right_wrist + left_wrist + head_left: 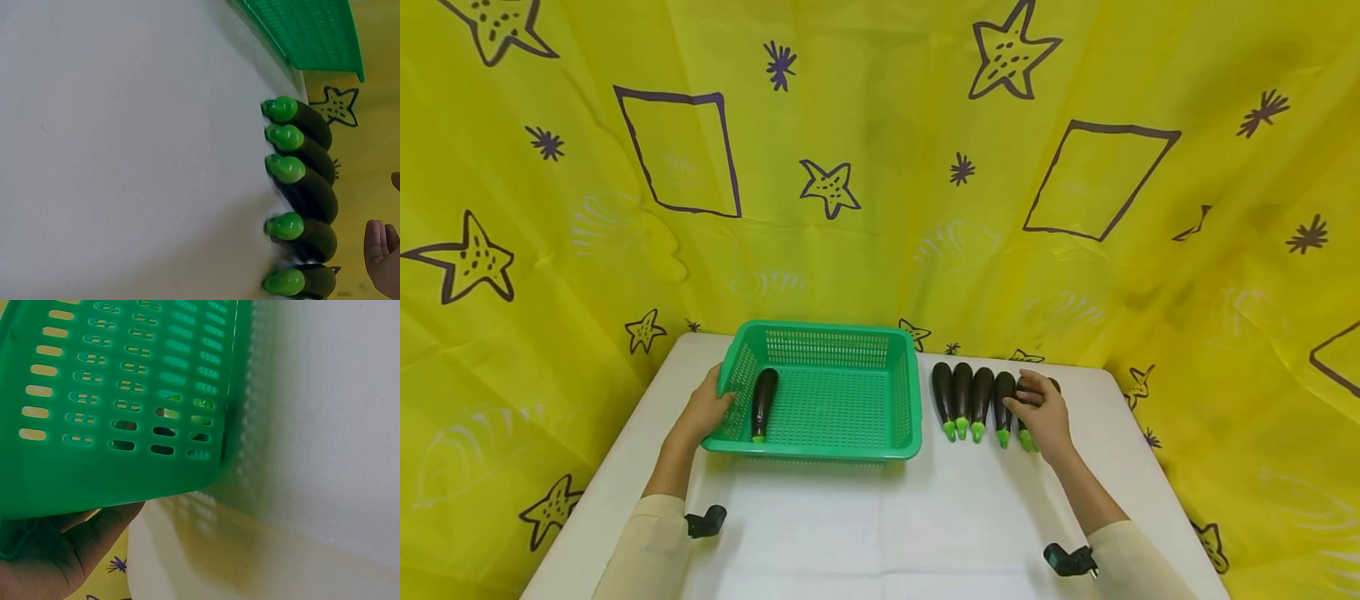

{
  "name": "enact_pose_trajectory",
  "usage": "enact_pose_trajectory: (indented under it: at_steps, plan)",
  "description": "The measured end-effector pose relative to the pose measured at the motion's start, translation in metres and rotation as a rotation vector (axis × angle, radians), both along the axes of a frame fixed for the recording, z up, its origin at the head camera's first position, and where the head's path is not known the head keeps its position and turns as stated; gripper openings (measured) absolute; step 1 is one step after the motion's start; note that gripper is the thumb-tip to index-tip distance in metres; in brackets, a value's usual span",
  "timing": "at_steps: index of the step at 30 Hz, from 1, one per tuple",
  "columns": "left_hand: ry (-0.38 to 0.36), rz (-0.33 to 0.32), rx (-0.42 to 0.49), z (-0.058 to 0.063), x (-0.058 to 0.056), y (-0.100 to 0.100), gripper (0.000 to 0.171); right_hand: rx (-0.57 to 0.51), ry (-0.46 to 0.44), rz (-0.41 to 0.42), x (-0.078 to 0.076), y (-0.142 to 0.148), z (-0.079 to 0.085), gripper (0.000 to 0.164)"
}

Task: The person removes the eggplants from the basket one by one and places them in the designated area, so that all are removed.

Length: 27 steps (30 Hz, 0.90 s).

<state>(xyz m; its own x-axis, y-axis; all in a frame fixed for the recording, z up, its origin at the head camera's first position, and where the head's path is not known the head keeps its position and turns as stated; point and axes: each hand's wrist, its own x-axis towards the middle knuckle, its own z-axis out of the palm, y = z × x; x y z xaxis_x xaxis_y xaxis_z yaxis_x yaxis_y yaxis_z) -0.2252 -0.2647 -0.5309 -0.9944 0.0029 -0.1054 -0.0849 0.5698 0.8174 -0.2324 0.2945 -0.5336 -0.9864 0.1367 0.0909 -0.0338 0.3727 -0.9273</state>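
My left hand [703, 410] grips the left side of a green plastic basket [827, 452], its thumb over the rim. In the left wrist view, fingers [103, 534] show below the slotted basket wall [81, 475]. One dark eggplant [764, 403] with a green stem end lies inside, near the basket's left wall. To the right of the basket, several more eggplants [961, 395] lie side by side, stems toward me. Over the right end of this row is my right hand [1043, 414], fingers loosely bent and holding nothing, partly hiding the eggplants there.
The white table [865, 525] runs up to a yellow curtain [880, 250] with drawn stars, which also hangs along both sides. Dark wrist devices [706, 522] sit at both sleeves. The basket stands close to the table's back edge.
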Motion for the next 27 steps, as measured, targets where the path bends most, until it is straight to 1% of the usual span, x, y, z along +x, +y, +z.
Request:
enact_pose_trajectory:
  at_steps: [5,14,17,27]
  plan:
    - [-0.014,-0.005,0.005,0.001,0.000,0.001,0.066,-0.030,-0.010,0.077,0.004,-0.018,0.005,0.065]
    - [-0.016,-0.004,0.009,0.001,0.001,0.002,0.067,-0.101,0.004,0.186,0.012,-0.052,0.008,0.059]
    - [-0.019,-0.002,0.016,0.001,0.000,0.001,0.067,-0.126,0.006,0.214,0.014,-0.063,0.010,0.056]
    - [-0.019,-0.003,0.022,0.000,-0.001,0.000,0.068,-0.193,-0.009,0.297,0.017,-0.101,0.019,0.053]
